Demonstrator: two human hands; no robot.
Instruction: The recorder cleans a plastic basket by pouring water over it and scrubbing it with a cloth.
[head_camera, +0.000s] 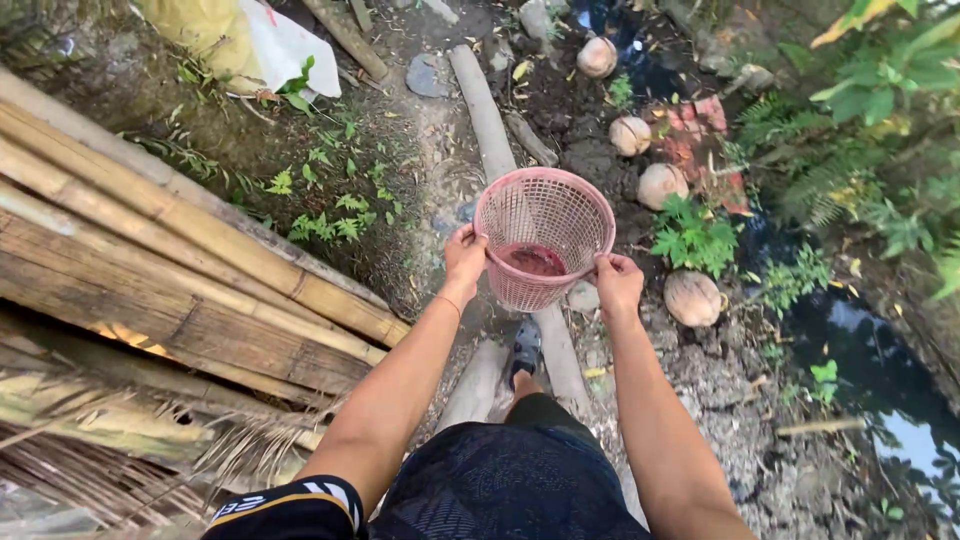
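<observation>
Holding: both hands grip one pink basket (545, 235) out in front of the body, above the muddy ground.
Left hand: the left hand (465, 255) is clamped on the basket's near-left rim, fingers curled over the edge, a thin band at the wrist.
Right hand: the right hand (618, 283) is clasped on the near-right rim, thumb on top.
Basket: round, plastic, mesh-walled, tipped a little so its mouth faces the camera; something dark red lies at the bottom, too small to tell what.
Underfoot: a foot in a grey shoe (524, 350) stands on pale logs (487, 115) laid as a path through the mud, right below the basket.
Right side: several husked coconuts (693, 297) sit on the dirt, one just beside the right hand's forearm, others further up by a reddish slab (700, 130).
Water: a dark ditch (865, 350) runs along the right edge, green ferns (695, 235) growing at its bank.
Left side: a stack of bamboo poles (170, 260) lies slantwise, with dry thatch (120, 450) beneath it.
Far top: a yellow and white sack (245, 40) rests on the ground, well apart from the basket.
</observation>
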